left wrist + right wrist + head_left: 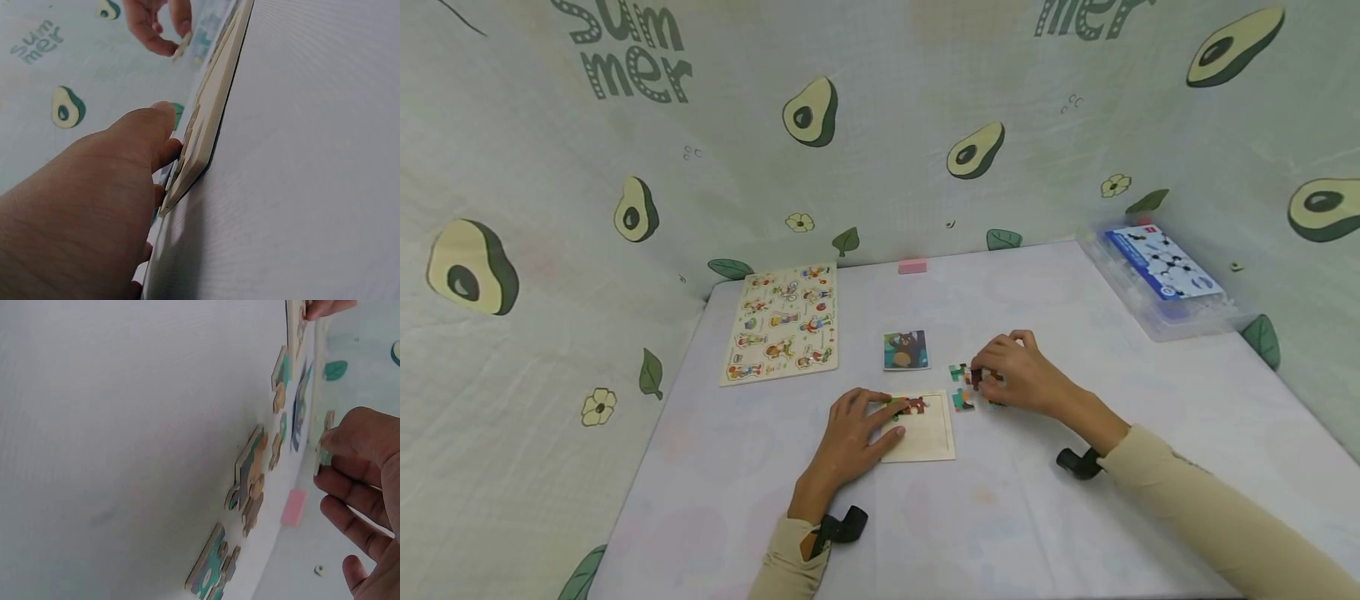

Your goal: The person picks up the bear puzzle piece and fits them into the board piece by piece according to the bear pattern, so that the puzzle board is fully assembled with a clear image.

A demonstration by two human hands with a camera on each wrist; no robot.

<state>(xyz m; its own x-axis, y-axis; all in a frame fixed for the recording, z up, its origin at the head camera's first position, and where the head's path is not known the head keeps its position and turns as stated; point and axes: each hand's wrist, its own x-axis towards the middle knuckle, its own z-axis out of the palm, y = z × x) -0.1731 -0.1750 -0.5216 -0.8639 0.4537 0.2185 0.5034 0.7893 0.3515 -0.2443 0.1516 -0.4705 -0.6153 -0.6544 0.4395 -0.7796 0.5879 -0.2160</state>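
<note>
My left hand [852, 439] rests on the small wooden puzzle tray [928, 446], fingers stretched over its upper left part and thumb on its left side. A few joined brown and green jigsaw pieces [917, 406] lie along the tray's top edge, partly under those fingers. To the right of the tray, my right hand [1026, 375] is over the loose pieces. Between thumb and fingertips it pinches a jigsaw piece [324, 444], raised off the table in the right wrist view. Several loose jigsaw pieces [250, 475] lie below; the right hand partly hides them in the head view.
A square bear picture [906, 350] lies behind the tray. Farther left is a large wooden board with colourful figures [782, 321]. A pink block [912, 266] sits at the back edge. At the back right, a clear plastic box [1131, 296] carries a blue-and-white packet [1172, 265].
</note>
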